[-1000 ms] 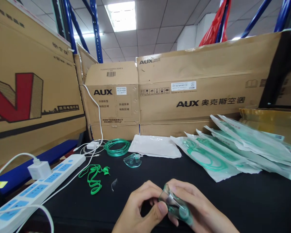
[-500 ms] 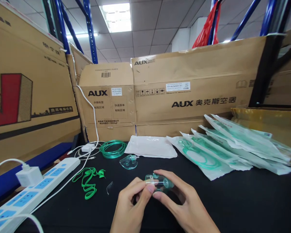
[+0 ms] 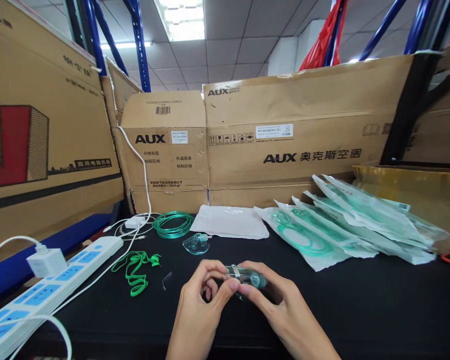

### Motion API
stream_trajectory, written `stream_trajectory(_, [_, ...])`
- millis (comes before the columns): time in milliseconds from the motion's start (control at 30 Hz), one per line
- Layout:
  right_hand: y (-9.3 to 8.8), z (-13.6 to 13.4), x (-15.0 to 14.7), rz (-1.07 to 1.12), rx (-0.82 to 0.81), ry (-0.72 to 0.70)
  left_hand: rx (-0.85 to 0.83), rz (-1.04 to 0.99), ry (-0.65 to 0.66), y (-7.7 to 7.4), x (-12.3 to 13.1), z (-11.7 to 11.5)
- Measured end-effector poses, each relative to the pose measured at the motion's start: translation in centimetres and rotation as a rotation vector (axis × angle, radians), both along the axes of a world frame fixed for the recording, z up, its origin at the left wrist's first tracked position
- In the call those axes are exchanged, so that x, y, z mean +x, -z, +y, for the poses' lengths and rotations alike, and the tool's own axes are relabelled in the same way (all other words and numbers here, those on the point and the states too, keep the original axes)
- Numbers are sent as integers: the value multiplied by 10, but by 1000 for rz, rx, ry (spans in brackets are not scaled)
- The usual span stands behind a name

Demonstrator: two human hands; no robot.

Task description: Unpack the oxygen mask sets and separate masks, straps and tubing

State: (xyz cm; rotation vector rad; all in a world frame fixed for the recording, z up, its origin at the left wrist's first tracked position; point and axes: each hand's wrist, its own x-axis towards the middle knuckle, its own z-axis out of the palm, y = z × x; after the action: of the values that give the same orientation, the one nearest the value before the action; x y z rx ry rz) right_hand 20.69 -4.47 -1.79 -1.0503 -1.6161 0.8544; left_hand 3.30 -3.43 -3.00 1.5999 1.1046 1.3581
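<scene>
Above the worktop (image 3: pixel 378 310), a green mask (image 3: pixel 249 276) was clamped between the left hand (image 3: pixel 200 299) and the right hand (image 3: pixel 281 296). Its pale strip (image 3: pixel 236 271) was apparently being adjusted; steady fingertip pressure was judged necessary next.

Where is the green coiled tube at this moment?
In the head view, the green coiled tube lies left of centre on the black table, between the white adapter and the white packet.

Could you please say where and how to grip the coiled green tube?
Probably the near rim of the coiled green tube, loops pinched together, from the front: it lies flat, with white cables to its left and a white packet to its right.
</scene>
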Motion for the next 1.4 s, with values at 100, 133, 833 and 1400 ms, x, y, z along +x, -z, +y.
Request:
stream_trajectory(100, [-4, -3, 3, 87, -41, -65, 94, 8, -53, 1, 1, -1])
stream_trajectory(133, [-5, -3, 4, 113, -42, -93, 143, 21, -52, 2, 2, -1])
stream_trajectory(833, [-10, -7, 15, 208, -108, -326, 703, 244, -116, -2, 3, -7])
stream_trajectory(1400, [-4, -5, 19, 398, -68, -190, 491, 695, 199, -92, 6, 10])
